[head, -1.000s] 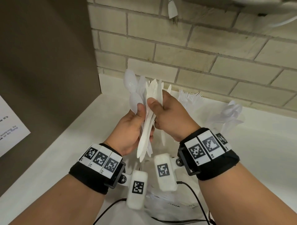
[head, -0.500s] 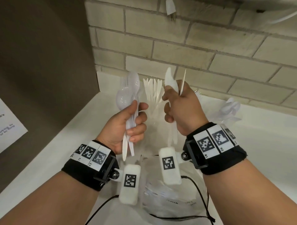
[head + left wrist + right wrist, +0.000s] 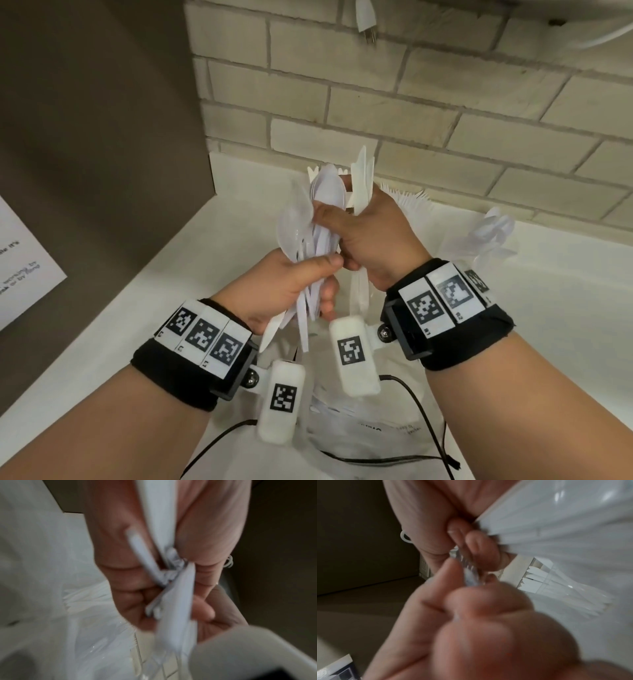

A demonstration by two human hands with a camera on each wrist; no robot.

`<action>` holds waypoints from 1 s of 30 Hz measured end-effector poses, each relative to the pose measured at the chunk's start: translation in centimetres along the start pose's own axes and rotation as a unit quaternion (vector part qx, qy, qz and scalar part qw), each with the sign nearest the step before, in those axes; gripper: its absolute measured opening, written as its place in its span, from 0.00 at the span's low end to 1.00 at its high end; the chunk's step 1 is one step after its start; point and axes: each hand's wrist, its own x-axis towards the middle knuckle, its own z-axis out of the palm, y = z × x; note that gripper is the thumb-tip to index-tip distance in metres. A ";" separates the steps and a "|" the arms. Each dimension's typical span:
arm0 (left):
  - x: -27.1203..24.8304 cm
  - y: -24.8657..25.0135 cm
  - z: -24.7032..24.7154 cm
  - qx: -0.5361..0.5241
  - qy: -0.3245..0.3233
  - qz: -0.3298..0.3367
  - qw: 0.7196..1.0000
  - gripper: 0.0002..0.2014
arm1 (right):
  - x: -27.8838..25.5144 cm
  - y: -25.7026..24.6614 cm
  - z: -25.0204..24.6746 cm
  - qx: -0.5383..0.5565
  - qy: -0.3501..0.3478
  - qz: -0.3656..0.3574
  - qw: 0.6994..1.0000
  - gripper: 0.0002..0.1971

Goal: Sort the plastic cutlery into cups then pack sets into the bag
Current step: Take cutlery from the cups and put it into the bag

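Above the white counter (image 3: 565, 325), my left hand (image 3: 325, 274) grips a bundle of white plastic spoons (image 3: 301, 219) by their handles, bowls up. My right hand (image 3: 339, 222) is pressed against it, holding upright white knives (image 3: 362, 178) while its thumb rests on the spoon bowls. A clear plastic bag (image 3: 376, 428) with some cutlery inside lies below the wrists. The left wrist view is blurred and shows curled fingers round white handles (image 3: 173, 588). In the right wrist view, also blurred, fingers pinch cutlery (image 3: 471, 574).
At the back by the brick wall (image 3: 411, 102) stand a clear cup of forks (image 3: 407, 202) and a cup of spoons (image 3: 493, 229). A brown panel (image 3: 102, 137) with a paper sheet (image 3: 20, 267) closes off the left. Black cables (image 3: 421, 411) cross the bag.
Half a second ago my hands were apart, spoons in the left and knives in the right. They have come back together, and the right thumb now lies on the spoons.
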 end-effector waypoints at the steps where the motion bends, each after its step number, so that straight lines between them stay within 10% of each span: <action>1: 0.1 -0.1 0.3 0.035 0.040 0.018 0.998 0.06 | 0.2 0.1 0.1 -0.031 0.018 -0.010 0.999 0.09; 6: 0.4 -0.9 0.7 0.117 0.096 0.095 0.984 0.09 | 0.0 -0.2 -0.1 -0.094 0.032 -0.024 0.995 0.07; 11: 0.0 -0.6 -0.6 -0.142 0.022 0.043 0.989 0.15 | -0.4 -1.2 -1.3 0.018 0.065 0.027 0.997 0.12; 20: -0.1 -0.5 -1.3 -0.222 0.004 0.038 0.974 0.22 | -0.6 -0.1 -0.5 -0.027 0.026 0.084 0.996 0.07; 30: 0.0 -0.6 -1.1 -0.098 0.106 0.033 0.989 0.10 | 0.5 0.9 0.9 -0.033 0.059 0.062 0.996 0.09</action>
